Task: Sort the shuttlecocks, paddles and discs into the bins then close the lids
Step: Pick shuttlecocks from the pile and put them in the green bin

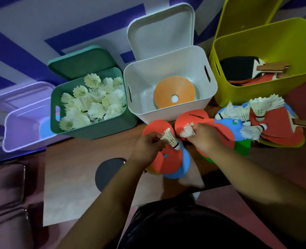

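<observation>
Four open bins stand in a row along the far edge of the wooden surface (76, 177), their lids tilted up behind them: a lilac bin (14, 126) at the far left corner, then a green bin (98, 130), a white bin (143, 83) and a yellow bin (256, 45) at the far right. The left half of the surface in front of the bins lies bare as far as its left edge, apart from a dark round shape (109, 173) near the forearm. The green bin is heaped with white feathered shuttlecocks (93, 103), an orange disc (173, 92) lies in the white bin, and the paddles (247, 69) lie in the yellow one. A loose pile of discs (277, 123) with more shuttlecocks (259, 106) on it lies by the right edge. Just in front of the white bin, the left hand (148, 142) pinches the feather skirt of a shuttlecock (171, 138), cork pointing down over a red disc (166, 159). Just beside it, the right hand (204, 139) curls its fingers round a second shuttlecock (187, 131), only the feathers showing.
</observation>
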Tool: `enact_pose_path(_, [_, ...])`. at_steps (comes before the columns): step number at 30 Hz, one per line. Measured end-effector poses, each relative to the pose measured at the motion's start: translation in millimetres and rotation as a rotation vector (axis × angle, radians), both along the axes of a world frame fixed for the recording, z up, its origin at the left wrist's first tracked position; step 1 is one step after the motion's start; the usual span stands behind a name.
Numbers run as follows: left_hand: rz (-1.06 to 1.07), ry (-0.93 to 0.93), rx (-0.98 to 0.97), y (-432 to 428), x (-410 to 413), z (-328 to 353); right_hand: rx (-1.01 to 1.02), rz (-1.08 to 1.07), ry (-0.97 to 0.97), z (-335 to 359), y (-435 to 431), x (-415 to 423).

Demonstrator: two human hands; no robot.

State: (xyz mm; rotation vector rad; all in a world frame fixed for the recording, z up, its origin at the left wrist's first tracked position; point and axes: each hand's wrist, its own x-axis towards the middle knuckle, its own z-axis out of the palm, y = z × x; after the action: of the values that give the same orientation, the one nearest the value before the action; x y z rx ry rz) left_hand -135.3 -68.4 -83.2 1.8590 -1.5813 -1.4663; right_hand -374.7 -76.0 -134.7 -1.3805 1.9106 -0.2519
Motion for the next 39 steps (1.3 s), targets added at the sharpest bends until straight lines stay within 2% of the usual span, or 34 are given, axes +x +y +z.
enact_pose_path(5, [0.16, 0.07, -0.125, -7.1, 45.0, 27.6, -0.02, 0.114, -0.09, 31.5, -12.7, 40.8])
enact_pose_path(11, [0.334, 0.177, -0.324, -29.0, 111.6, 78.4, 0.045, 0.295, -0.042, 79.2, -35.3, 100.6])
enact_pose_path(13, [0.361, 0.159, -0.373, -39.4, 137.8, 89.4, 0.077, 0.333, -0.054, 95.4, -41.9, 122.2])
enact_pose_path(20, [0.505, 0.147, -0.421, -70.3, 217.4, 103.8, 0.003, 0.297, -0.194, 144.5, -74.6, 200.9])
enact_pose_path(26, [0.566, 0.094, -0.409, -96.0, 265.5, 101.3, -0.113, 0.252, -0.205, 170.5, -107.9, 254.2])
enact_pose_path(30, [0.561, 0.028, -0.44, -122.3, 286.2, 98.4, -0.155, 0.19, -0.183, 176.3, -129.3, 284.6])
enact_pose_path(34, [0.4, -0.099, -0.488, -150.4, 293.6, 92.8, -0.174, 0.127, -0.163, 176.4, -147.6, 301.1])
enact_pose_path(36, [0.315, -0.152, -0.455, -162.1, 294.7, 87.1, -0.169, 0.097, -0.179, 174.5, -154.1, 303.2])
enact_pose_path(39, [0.313, -0.175, -0.384, -170.7, 293.9, 81.5, -0.161, -0.039, -0.248, 168.5, -165.7, 297.5])
